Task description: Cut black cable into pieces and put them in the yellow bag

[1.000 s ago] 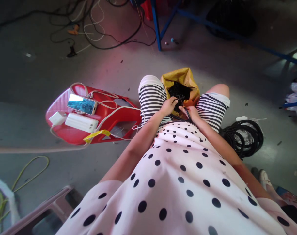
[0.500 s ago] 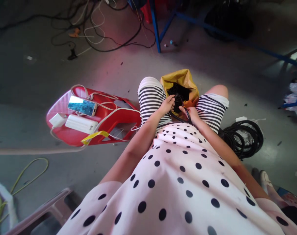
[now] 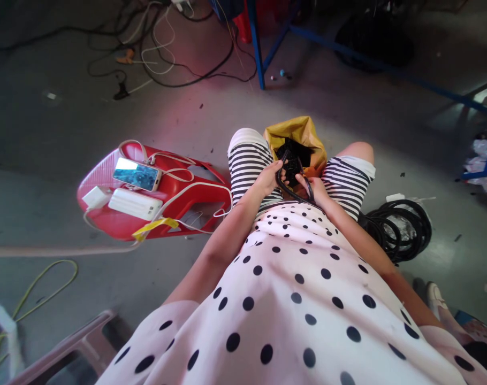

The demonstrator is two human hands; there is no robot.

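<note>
A black cable [image 3: 288, 191] bends in a loop between my hands, in front of my waist. My left hand [image 3: 271, 177] is closed round one side of it. The fingers of my right hand [image 3: 313, 187] grip the other side, near its end. Just beyond both hands, a yellow bag [image 3: 297, 128] stands between my knees with its mouth open. Dark pieces [image 3: 294, 151] fill its inside, too dim to name one by one. The cable's tips are hard to make out against them.
On my left a red plastic stool [image 3: 179, 195] carries a phone [image 3: 136, 174], a white power bank [image 3: 134, 204] and white cables. Coiled black cable [image 3: 408, 227] lies to my right. Ahead are a blue metal frame [image 3: 256, 45] and tangled cords [image 3: 159, 53] on the floor.
My left hand has drawn back slightly towards me and to the left. More of the cable loop shows beside it. My right hand stays almost in place.
</note>
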